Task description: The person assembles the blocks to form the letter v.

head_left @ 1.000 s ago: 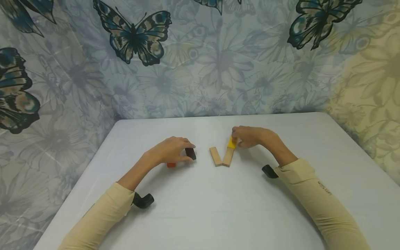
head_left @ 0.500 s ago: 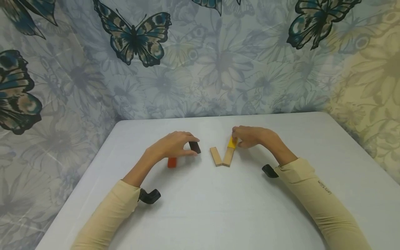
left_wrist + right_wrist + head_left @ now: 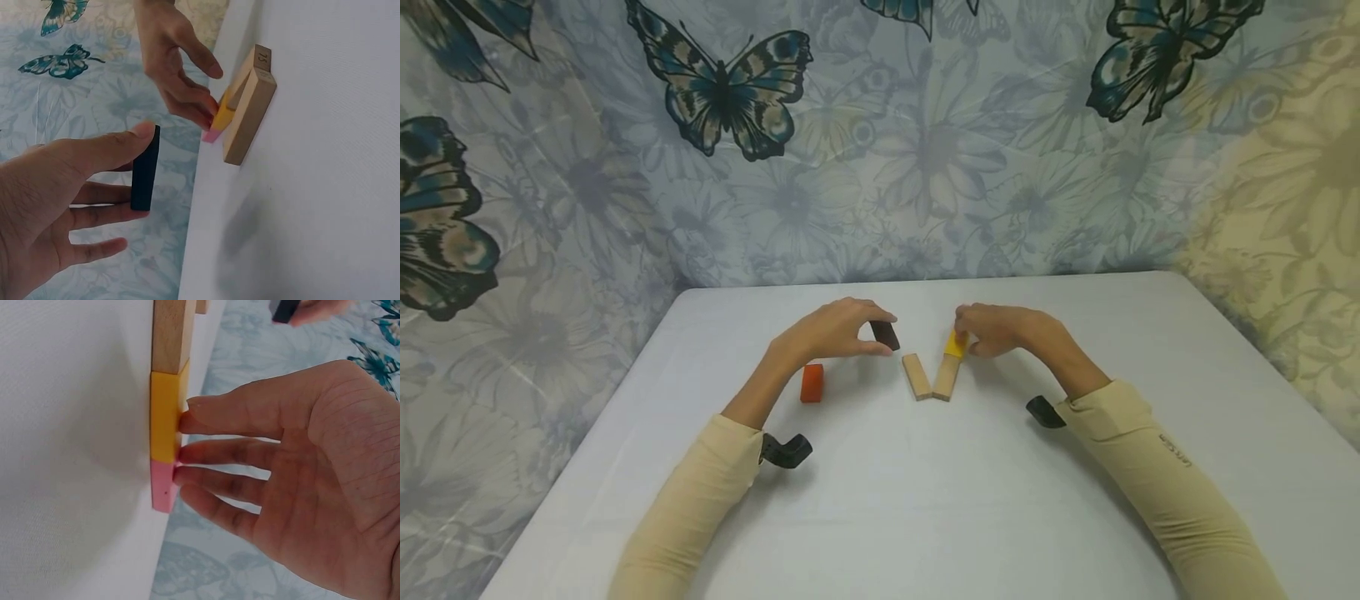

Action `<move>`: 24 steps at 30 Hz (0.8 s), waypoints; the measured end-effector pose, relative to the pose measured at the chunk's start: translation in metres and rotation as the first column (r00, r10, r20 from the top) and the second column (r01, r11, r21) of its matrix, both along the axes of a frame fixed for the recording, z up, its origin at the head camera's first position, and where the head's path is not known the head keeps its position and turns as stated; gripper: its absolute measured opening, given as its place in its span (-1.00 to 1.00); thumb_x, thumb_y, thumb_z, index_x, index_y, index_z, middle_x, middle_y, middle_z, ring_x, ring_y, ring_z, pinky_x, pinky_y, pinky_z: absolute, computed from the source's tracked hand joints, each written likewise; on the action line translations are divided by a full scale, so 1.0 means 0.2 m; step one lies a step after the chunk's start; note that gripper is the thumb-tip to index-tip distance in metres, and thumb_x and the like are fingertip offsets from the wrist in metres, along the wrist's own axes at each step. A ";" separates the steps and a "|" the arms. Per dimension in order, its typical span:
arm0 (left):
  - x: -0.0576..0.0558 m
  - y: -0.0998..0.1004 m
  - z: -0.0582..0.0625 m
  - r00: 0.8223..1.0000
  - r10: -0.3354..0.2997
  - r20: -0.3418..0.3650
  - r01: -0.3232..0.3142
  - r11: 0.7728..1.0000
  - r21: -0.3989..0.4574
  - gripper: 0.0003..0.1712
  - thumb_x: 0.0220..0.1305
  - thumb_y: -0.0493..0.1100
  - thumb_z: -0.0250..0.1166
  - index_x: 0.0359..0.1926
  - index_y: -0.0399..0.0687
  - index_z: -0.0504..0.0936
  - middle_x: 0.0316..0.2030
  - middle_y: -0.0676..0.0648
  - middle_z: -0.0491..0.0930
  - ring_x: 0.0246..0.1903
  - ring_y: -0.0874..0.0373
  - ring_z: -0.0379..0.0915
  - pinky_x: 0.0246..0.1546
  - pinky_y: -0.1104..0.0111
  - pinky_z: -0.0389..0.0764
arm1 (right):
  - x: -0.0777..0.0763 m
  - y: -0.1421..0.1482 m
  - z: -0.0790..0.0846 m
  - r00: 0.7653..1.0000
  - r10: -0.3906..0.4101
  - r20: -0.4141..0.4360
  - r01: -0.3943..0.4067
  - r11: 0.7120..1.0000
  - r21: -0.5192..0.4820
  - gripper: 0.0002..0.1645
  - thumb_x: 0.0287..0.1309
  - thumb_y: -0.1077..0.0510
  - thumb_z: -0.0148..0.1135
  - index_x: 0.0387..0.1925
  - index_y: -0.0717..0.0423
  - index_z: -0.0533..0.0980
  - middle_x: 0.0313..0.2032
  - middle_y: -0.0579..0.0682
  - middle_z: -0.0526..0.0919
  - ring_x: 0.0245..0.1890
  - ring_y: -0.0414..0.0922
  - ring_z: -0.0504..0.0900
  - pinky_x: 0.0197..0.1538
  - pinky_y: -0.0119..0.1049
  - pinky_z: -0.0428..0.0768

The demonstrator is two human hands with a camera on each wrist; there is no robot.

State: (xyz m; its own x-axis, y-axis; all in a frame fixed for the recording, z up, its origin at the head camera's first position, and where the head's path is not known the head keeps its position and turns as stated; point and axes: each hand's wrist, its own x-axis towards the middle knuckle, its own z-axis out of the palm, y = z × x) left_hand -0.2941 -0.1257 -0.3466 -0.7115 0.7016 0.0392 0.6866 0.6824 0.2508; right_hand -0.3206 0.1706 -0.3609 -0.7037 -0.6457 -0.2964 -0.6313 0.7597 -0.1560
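My left hand (image 3: 835, 327) pinches a black wooden block (image 3: 145, 169) between thumb and fingertips, held up above the table, left of the wooden pieces. My right hand (image 3: 1000, 327) reaches in from the other side, its nearly straight fingertips touching a yellow block (image 3: 165, 419) and a pink block (image 3: 163, 484) lying end to end. The yellow one meets the far end of a plain wooden block (image 3: 947, 378). A second plain block (image 3: 917, 377) slants to that one's near end, so the two form a V. In the head view the right hand hides the pink block.
An orange-red block (image 3: 812, 383) lies on the white table (image 3: 910, 500), below my left forearm. Black wrist-worn devices (image 3: 787, 451) stick out by both sleeves. A patterned butterfly cloth (image 3: 880, 167) hangs behind the table's far edge.
My left hand has carried the black block to the right and farther from me, uncovering the orange-red block. The right hand has stayed nearly still at the yellow block.
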 end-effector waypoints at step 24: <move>-0.22 0.11 -0.10 0.998 0.024 0.050 -0.029 0.996 0.089 -0.31 0.36 0.12 0.43 0.37 -0.13 0.58 0.31 -0.11 0.64 0.36 0.00 0.52 0.45 0.13 0.49 | 0.01 0.00 0.00 1.000 0.013 -0.008 -0.012 0.999 0.039 -0.71 0.28 0.26 0.29 0.01 0.26 0.69 0.13 0.17 0.61 0.11 0.06 0.63 0.31 0.04 0.61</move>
